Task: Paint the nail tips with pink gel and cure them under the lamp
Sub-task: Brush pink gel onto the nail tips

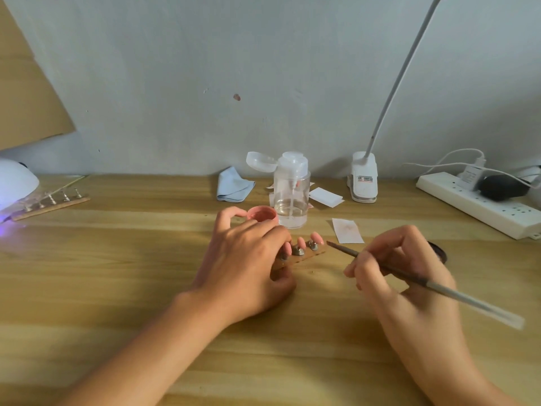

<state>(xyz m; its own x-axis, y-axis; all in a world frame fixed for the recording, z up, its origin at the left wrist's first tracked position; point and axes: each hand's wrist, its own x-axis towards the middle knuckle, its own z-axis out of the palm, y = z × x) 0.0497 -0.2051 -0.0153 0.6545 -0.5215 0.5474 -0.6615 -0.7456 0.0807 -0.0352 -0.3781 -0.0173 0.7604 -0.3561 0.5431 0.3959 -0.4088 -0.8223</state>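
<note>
My left forearm: bare, it slanted from the lower left up toward the middle, wrist straight.
My left hand [246, 259]: palm down, fingers curled over the far side of the strip [304, 257] and thumb against its near edge, so I pinched it. My forefinger arched out ahead of the others.
My right forearm: bare, it rose from the lower right corner.
My right hand [401, 268]: fingers curled, thumb and fingertips gripping the brush [468, 300], knuckles up, held apart from my left hand.
</note>
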